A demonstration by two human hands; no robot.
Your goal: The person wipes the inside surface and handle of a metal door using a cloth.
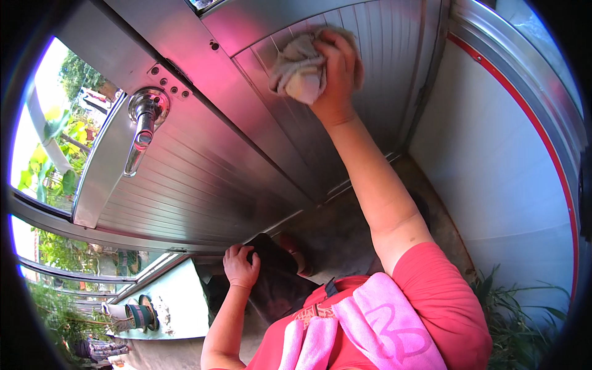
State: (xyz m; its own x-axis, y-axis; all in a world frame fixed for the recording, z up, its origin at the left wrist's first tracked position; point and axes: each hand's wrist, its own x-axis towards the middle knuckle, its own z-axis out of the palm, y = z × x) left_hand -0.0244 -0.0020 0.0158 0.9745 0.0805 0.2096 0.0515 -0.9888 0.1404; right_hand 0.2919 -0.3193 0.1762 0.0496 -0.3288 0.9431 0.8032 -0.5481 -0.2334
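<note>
My right hand [340, 76] grips a crumpled greyish-beige cloth [296, 64] and holds it against the grooved metal door panel [384, 60]. The arm is stretched up and forward. My left hand [241, 267] rests on my knee in dark trousers [273, 259], holding nothing, its thumb apart from the fingers. To the left of the cloth, a chrome lever handle [143, 129] sticks out of the neighbouring door leaf [185, 171]. Between the two leaves runs a dark vertical seam. A pink towel [393, 319] hangs over my red shirt.
On the right stands a white wall panel [508, 194] with red trim. Leafy plants [513, 305] grow at the lower right. A light ledge [180, 296] with potted plants [134, 317] lies at the lower left, below windows. My shoe [296, 254] is on the floor near the door.
</note>
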